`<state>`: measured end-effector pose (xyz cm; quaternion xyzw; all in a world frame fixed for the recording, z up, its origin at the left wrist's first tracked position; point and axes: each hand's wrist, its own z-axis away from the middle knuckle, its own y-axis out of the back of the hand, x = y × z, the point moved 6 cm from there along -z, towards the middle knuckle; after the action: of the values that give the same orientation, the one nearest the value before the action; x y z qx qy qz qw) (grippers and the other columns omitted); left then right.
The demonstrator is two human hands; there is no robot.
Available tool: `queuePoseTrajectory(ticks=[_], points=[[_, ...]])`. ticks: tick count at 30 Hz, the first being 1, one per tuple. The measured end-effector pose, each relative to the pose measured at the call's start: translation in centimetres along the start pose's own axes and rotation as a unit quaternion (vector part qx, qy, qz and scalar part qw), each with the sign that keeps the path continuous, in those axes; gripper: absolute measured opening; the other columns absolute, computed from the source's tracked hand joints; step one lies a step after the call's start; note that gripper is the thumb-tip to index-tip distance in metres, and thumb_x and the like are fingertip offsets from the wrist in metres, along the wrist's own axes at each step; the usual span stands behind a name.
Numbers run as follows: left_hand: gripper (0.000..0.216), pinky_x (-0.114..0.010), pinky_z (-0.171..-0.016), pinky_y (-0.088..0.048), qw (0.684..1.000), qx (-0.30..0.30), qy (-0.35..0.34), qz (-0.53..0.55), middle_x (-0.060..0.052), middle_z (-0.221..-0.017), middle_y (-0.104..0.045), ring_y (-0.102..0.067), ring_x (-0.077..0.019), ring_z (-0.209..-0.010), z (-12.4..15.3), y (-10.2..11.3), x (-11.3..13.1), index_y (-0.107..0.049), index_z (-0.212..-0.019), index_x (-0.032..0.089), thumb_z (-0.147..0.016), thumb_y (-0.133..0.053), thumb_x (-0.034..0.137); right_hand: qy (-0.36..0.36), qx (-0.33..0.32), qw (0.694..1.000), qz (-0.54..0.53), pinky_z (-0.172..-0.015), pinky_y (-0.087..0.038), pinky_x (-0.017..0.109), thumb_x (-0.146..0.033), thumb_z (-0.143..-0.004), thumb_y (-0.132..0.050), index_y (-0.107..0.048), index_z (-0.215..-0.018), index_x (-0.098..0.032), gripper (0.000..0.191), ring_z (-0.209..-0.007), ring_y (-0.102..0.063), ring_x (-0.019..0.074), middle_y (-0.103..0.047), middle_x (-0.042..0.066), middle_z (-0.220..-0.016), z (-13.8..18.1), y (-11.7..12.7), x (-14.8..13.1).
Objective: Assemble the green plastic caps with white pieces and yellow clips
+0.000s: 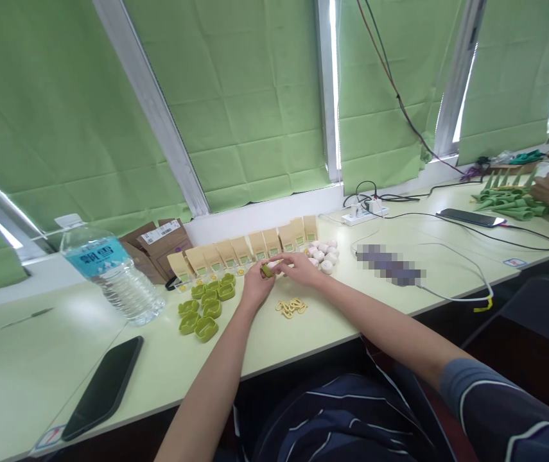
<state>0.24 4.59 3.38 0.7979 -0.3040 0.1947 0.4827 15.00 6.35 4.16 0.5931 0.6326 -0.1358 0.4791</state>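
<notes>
The small green piece (pixel 267 271) sits right in the grip, between the fingertips of the left hand (pixel 255 284) and the right hand (pixel 302 269). The left fingers are closed around it; the right hand is arched over with its fingertips at a pale part of it, and I cannot tell whether they pinch or only touch.

Left of the grip and a little nearer the body lie about nine green cups (pixel 206 329), grouped close together. Just right of the grip is a cluster of pale round pieces (pixel 327 266), ten or more, partly overlapping. Nearer the body than the grip is one heap of yellow loops (pixel 291 308), too tangled to count. Beyond the grip stands one row of about ten tan-topped packets (pixel 241 250).

The front edge of the table (pixel 259 350) runs on the body side of the yellow loops, with a bare strip between. Bare tabletop also lies right of the pale round pieces, up to one pixelated object (pixel 390 265). Well left of the grip are one bottle (pixel 127 282) and one black phone (pixel 104 388), the latter near the front edge.
</notes>
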Motion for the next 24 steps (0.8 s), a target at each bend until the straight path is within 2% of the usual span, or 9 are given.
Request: queuePoseTrajectory(ticks=[3,7,13,18,22,24], points=[[0.033,-0.027,-0.067,-0.043,1.0,0.003,-0.007,-0.001,0.001,-0.069,-0.058,-0.053,-0.0142,-0.067,-0.1,0.0,0.1,-0.068,-0.107,0.018,-0.074,-0.067,0.025,0.023,-0.015,1.0,-0.004,-0.072,-0.057,0.025,-0.015,-0.088,-0.048,-0.069,-0.123,-0.023,0.041,-0.087,-0.072,0.0151,-0.078,0.001,-0.095,0.2,-0.4,-0.4],[0.036,-0.026,-0.067,-0.042,1.0,0.006,-0.005,-0.005,0.002,-0.067,-0.056,-0.051,-0.0135,-0.065,-0.1,0.0,0.0,-0.068,-0.108,0.019,-0.073,-0.067,0.021,0.039,0.007,0.999,0.004,-0.068,-0.055,0.023,-0.013,-0.088,-0.047,-0.071,-0.117,-0.022,0.04,-0.076,-0.07,0.0127,-0.078,0.0,-0.089,0.1,-0.2,-0.5],[0.043,-0.028,-0.071,-0.045,1.0,0.003,0.01,0.004,-0.001,-0.075,-0.062,-0.054,-0.0148,-0.07,0.0,-0.2,-0.2,-0.066,-0.115,0.017,-0.072,-0.066,0.02,0.01,0.09,0.993,0.074,-0.08,-0.052,0.028,-0.012,-0.085,-0.05,-0.072,-0.107,-0.019,0.031,-0.08,-0.068,0.014,-0.077,0.0,-0.088,-0.4,1.4,0.6],[0.045,-0.029,-0.073,-0.046,1.0,-0.001,0.012,0.0,-0.002,-0.078,-0.063,-0.054,-0.0153,-0.071,0.0,-0.2,-0.2,-0.066,-0.116,0.017,-0.071,-0.067,0.022,-0.011,0.113,0.982,0.153,-0.088,-0.049,0.03,-0.012,-0.086,-0.051,-0.072,-0.108,-0.02,0.031,-0.09,-0.067,0.016,-0.077,0.001,-0.094,-0.8,2.8,1.3],[0.045,-0.029,-0.074,-0.046,1.0,-0.005,0.012,-0.005,-0.002,-0.079,-0.063,-0.055,-0.0154,-0.072,0.0,-0.1,0.0,-0.066,-0.116,0.017,-0.071,-0.066,0.022,-0.062,0.139,0.947,0.283,-0.095,-0.046,0.033,-0.015,-0.086,-0.052,-0.072,-0.108,-0.022,0.031,-0.108,-0.06,0.0224,-0.074,0.003,-0.108,-0.8,4.4,2.0],[0.044,-0.029,-0.075,-0.047,1.0,-0.006,0.012,-0.007,-0.002,-0.079,-0.063,-0.056,-0.0156,-0.073,0.1,-0.1,0.1,-0.066,-0.116,0.017,-0.071,-0.066,0.022,-0.079,0.128,0.929,0.338,-0.098,-0.043,0.035,-0.015,-0.086,-0.051,-0.071,-0.113,-0.02,0.034,-0.112,-0.056,0.0246,-0.072,0.006,-0.114,-0.8,4.8,2.3]])
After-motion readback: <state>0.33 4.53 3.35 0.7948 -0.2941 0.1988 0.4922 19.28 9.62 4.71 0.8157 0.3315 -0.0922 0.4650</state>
